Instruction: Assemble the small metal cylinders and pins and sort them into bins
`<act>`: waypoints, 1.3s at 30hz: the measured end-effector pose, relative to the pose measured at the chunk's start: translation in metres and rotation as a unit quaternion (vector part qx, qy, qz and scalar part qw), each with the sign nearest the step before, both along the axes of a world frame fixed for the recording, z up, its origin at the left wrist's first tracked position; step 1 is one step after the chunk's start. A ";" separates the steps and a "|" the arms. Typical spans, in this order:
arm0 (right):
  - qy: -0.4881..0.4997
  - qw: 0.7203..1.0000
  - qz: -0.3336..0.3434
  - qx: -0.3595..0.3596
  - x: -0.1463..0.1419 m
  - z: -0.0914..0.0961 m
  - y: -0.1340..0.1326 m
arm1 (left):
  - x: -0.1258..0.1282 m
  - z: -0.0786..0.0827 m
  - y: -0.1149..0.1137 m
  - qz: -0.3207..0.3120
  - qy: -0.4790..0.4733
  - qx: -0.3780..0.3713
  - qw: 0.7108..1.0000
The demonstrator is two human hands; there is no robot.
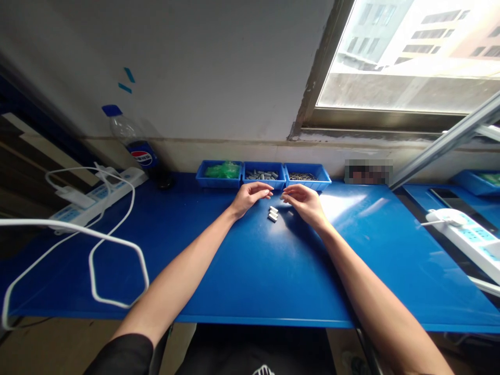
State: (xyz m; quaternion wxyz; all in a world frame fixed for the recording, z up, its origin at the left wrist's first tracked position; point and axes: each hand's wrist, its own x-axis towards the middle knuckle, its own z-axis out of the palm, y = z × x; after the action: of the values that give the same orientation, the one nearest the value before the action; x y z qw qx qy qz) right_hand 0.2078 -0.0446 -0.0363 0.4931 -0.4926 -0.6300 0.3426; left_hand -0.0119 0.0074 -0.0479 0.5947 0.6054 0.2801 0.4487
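Note:
My left hand (252, 198) hovers over the blue table, its fingers loosely curved and the thumb a little apart from them. Facing it across a narrow gap is my right hand (307, 203), also loosely bent, with no object visible at its fingertips. Just below and between the hands, three short silvery metal cylinders (273, 213) lie side by side on the tabletop. Behind the left hand stands a blue bin of similar grey metal pieces (262, 175). A second bin, beyond the right hand, holds thin brownish screws or pins (302, 177).
Another blue bin (219, 183) holds green plastic. At the left are a cola bottle (141, 151), a power strip (97, 200) and looping white cables (91, 260). A second power strip (469, 232) lies at the right, near a slanted metal bar (445, 140). The wall and window rise behind.

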 end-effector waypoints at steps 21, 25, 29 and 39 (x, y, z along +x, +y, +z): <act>0.150 0.983 0.070 -0.083 -0.017 0.010 -0.009 | 0.005 0.009 -0.008 -0.027 0.037 0.027 0.999; 0.152 0.983 0.059 -0.081 -0.020 0.008 -0.008 | 0.002 0.007 -0.006 -0.022 0.009 0.005 1.000; 0.116 0.989 0.045 -0.085 -0.015 0.006 -0.006 | 0.001 0.004 -0.003 0.009 -0.043 -0.044 0.998; -0.101 0.994 0.040 -0.001 -0.003 -0.006 -0.001 | -0.006 0.008 -0.001 0.080 -0.202 -0.126 0.968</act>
State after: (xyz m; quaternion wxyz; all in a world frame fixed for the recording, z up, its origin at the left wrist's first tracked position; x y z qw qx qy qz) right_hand 0.2045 -0.0458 -0.0419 0.4124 -0.4998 -0.6952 0.3110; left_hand -0.0174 0.0069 -0.0397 0.6725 0.3980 0.2559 0.5691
